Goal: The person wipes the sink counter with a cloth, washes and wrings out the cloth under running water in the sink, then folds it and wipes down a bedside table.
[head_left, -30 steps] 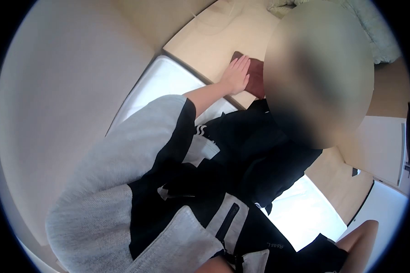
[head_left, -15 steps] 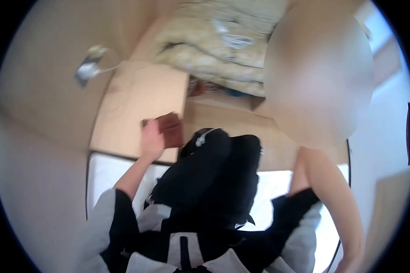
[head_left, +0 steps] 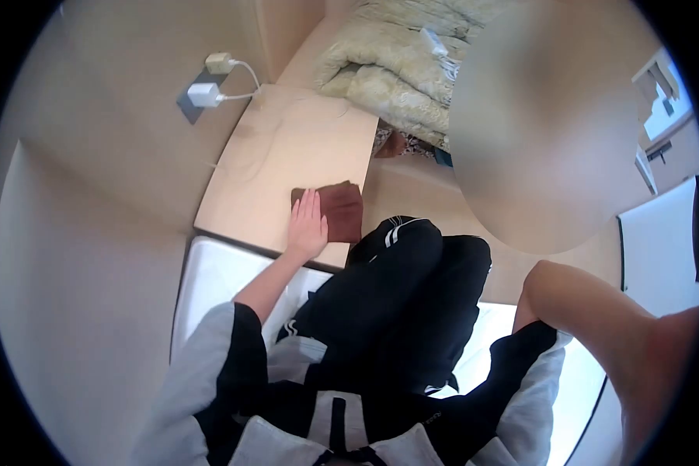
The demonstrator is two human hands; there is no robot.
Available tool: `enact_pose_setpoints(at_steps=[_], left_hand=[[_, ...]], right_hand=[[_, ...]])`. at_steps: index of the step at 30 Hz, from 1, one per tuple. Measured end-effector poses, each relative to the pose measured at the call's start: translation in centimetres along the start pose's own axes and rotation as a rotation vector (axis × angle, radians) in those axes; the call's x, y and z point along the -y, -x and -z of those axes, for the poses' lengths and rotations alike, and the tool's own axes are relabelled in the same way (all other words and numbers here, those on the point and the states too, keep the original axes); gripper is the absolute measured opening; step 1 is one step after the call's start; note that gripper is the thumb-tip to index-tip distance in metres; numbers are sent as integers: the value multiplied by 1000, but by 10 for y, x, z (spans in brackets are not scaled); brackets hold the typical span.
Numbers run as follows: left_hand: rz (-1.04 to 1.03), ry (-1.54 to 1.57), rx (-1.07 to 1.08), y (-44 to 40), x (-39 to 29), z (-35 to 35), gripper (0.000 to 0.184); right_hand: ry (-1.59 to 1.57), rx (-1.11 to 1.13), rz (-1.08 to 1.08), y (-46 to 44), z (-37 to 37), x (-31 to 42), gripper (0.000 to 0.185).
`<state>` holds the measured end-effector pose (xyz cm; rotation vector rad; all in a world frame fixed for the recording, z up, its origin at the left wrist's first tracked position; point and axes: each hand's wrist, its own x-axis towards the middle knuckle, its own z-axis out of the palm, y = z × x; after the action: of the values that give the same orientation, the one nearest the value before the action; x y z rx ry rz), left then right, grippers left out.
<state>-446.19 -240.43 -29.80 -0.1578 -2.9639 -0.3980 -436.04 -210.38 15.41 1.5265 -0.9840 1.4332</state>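
My left hand (head_left: 309, 229) lies flat on a folded brown cloth (head_left: 343, 211), its fingers stretched out and pointing away from me. The cloth rests on a light wooden tabletop (head_left: 279, 163), close to its near right corner. On the right side my bare right arm (head_left: 590, 299) is bent at the elbow, and the forearm runs out toward the lower right edge. The right hand itself is out of sight.
White chargers (head_left: 205, 95) sit in a wall socket. A folded cream quilt (head_left: 388, 93) with a white plug and cable (head_left: 436, 46) lies behind the table. My black-trousered knees (head_left: 412, 256) are beside the table. A blurred oval hides the upper right.
The view has swung, so the table and cloth appear farther right. My left hand stays on the cloth. My right forearm has swung outward to the right.
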Motion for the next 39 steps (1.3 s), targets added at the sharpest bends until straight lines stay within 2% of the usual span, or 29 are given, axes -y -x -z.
enact_pose_setpoints(at_steps=[5,11,19,39], left_hand=[[6,14,1,-4,-1,2,58],[-46,94,-129,-6,-2,3,58],[-60,60,-97,-1,-1,3,59],[-29,46,-101,-3,-3,3,58]], right_hand=[[-5,-58,16,9,-1,-2,10],[1,-123,93,36,-1,0,10],[-63,-214,209,59,-11,-13,9],[-69,-311,48,69,-13,-20,7]])
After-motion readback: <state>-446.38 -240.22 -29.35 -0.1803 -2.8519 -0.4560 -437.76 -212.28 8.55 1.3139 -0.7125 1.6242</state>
